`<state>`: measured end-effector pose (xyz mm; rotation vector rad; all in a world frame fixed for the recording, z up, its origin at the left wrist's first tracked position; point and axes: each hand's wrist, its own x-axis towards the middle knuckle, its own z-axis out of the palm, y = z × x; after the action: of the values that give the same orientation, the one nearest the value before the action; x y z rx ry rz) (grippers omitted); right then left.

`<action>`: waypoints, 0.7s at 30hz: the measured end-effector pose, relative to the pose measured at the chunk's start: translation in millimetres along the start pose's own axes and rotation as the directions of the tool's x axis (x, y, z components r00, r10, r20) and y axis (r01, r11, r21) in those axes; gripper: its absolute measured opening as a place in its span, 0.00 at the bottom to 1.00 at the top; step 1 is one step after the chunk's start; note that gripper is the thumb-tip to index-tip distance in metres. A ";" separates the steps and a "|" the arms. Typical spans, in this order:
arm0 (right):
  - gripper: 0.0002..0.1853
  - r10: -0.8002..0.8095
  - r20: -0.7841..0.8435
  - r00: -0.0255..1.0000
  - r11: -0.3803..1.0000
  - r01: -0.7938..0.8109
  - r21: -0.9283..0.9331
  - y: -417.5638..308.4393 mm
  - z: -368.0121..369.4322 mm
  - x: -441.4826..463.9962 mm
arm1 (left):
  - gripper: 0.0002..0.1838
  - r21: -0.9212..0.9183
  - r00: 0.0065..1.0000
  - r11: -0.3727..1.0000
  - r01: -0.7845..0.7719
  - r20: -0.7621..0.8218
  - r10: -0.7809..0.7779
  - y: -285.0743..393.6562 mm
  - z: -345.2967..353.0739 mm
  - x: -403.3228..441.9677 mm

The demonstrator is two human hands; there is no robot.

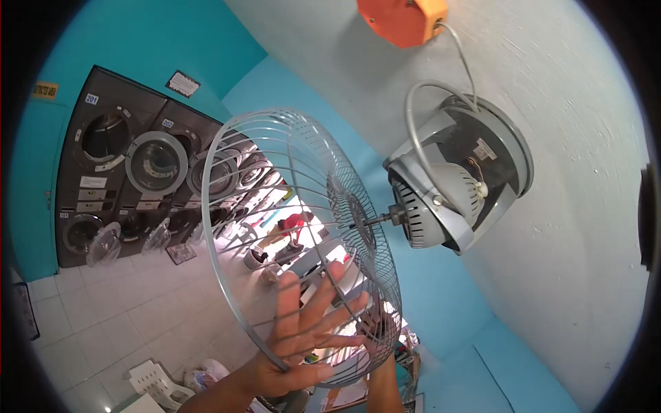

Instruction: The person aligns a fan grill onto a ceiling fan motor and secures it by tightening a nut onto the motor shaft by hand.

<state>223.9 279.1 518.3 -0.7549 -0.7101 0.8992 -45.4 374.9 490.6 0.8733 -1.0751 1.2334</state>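
Observation:
A round grey wire fan guard (237, 310) stands out from the fan's motor (423, 213), its hub around the thin shaft. No blades show on the shaft. My left hand (303, 337) is at the guard's lower rim, fingers spread among the wires and thumb apart, touching it but not closed on it. Behind the fine mesh on the lower right side is my right hand (377, 327), its fingers bent against the guard and partly hidden by the wires. The motor hangs in a grey bracket (520, 148) on the pale surface.
A cable runs from the bracket to an orange box (406, 20) at the top. Stacked dark machines (103, 172) with round doors, several open, line the left. A person in red (295, 221) is far below. A white plastic chair (155, 382) stands at the lower left.

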 end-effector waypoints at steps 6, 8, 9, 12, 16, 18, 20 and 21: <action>0.21 -0.139 -0.211 0.968 0.946 0.066 -0.317 1.6 14.3 10.0 | 0.55 0.081 0.995 0.997 -0.003 0.099 -0.005 -1.8 -12.8 -9.4; 0.22 -0.088 -0.104 0.991 0.953 0.054 -0.299 -3.5 1.1 11.4 | 0.55 0.091 0.993 0.996 0.005 0.113 -0.015 -4.1 -13.8 -10.8; 0.22 -0.066 -0.066 0.996 0.962 0.046 -0.268 -6.0 -4.3 13.4 | 0.55 0.120 0.994 0.993 -0.005 0.110 -0.008 -5.5 -14.0 -11.7; 0.22 -0.011 0.057 0.998 0.985 0.021 -0.172 -14.1 -19.4 17.9 | 0.55 0.146 0.994 0.989 0.001 0.108 -0.017 -4.5 -14.7 -13.4; 0.23 0.043 0.311 0.949 0.998 -0.028 -0.053 -24.1 -46.4 25.7 | 0.55 0.042 0.998 0.999 -0.008 0.057 0.006 -7.6 -15.0 -10.2; 0.27 0.043 0.287 0.957 0.999 -0.040 -0.017 -21.4 -30.7 18.1 | 0.55 -0.005 0.999 1.000 0.007 0.032 -0.007 -3.0 -12.3 -7.0; 0.22 -0.002 0.129 0.992 1.000 0.004 -0.019 -15.7 -4.2 7.7 | 0.54 -0.005 1.000 1.000 -0.021 -0.018 0.021 -5.5 -13.4 -9.3; 0.18 -0.051 -0.035 0.998 0.998 0.050 -0.041 -13.7 3.2 4.0 | 0.54 0.004 1.000 1.000 -0.011 -0.017 0.011 -1.7 -12.4 -7.3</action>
<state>228.8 277.8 531.9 -0.7833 -0.7144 0.8260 -41.8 384.2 480.2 0.8592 -1.0656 1.2501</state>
